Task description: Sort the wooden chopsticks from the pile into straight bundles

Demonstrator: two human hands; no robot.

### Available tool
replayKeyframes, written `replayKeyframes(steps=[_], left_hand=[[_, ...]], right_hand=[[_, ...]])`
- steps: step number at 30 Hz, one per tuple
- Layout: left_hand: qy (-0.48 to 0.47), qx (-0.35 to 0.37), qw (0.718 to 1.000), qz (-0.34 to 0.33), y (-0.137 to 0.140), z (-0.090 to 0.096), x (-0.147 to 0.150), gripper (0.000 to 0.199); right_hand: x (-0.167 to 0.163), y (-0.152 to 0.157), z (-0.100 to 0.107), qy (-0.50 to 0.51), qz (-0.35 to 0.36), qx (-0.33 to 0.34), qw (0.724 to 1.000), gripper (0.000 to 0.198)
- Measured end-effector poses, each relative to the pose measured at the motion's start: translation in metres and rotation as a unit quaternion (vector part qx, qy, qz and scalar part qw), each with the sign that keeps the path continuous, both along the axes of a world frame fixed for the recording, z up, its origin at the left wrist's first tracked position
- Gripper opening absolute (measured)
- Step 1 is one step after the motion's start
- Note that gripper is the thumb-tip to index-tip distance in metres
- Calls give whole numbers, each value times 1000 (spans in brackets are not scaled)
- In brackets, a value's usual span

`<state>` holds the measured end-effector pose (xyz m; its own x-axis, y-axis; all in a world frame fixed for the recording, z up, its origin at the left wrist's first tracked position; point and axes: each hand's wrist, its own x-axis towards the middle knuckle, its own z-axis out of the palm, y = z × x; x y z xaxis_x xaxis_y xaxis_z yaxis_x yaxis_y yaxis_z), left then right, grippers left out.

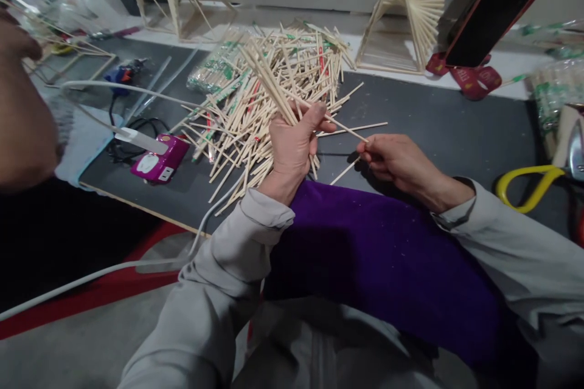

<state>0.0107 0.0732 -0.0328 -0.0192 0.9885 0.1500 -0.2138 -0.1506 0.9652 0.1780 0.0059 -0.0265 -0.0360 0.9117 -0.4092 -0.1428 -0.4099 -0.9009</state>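
My left hand [292, 143] is closed around a bundle of thin wooden chopsticks [270, 82] that slants up and away. Its thumb also presses on a single chopstick [347, 128]. The near end of that chopstick is pinched between the fingertips of my right hand [399, 161], off to the right above the dark tabletop. Behind and left of my left hand spreads a large loose pile of chopsticks [228, 127], with green-printed wrappers and a few red strips among them. Another chopstick [345, 171] lies on the table by my right fingers.
A purple power adapter [166, 164] with a white plug and cable sits left, near a blue glue gun [119, 75]. Stick frames [413, 27] stand at the back. Yellow-handled scissors [529, 193] lie right. Another person's arm [27, 109] enters from the left.
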Motion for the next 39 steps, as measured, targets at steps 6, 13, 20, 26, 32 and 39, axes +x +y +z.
replayKeyframes(steps=[6, 13, 20, 26, 32, 39], left_hand=[[7, 35, 999, -31, -12, 8, 0, 34], [-82, -116, 988, -60, 5, 19, -10, 36], [-33, -189, 969, -157, -3, 34, -13, 23], [264, 2, 951, -158, -3, 41, 10, 12], [474, 124, 868, -72, 20, -10, 46, 35], [423, 157, 892, -33, 37, 14, 31, 21]], right_hand=[[5, 0, -1, -46, 31, -6, 998, 11], [20, 7, 0, 55, 25, 21, 998, 9], [29, 14, 4, 100, -126, 79, 984, 14], [29, 16, -4, 117, -155, 96, 976, 13], [32, 19, -11, 128, -163, 100, 973, 14], [30, 20, -12, 133, -149, 95, 975, 11]])
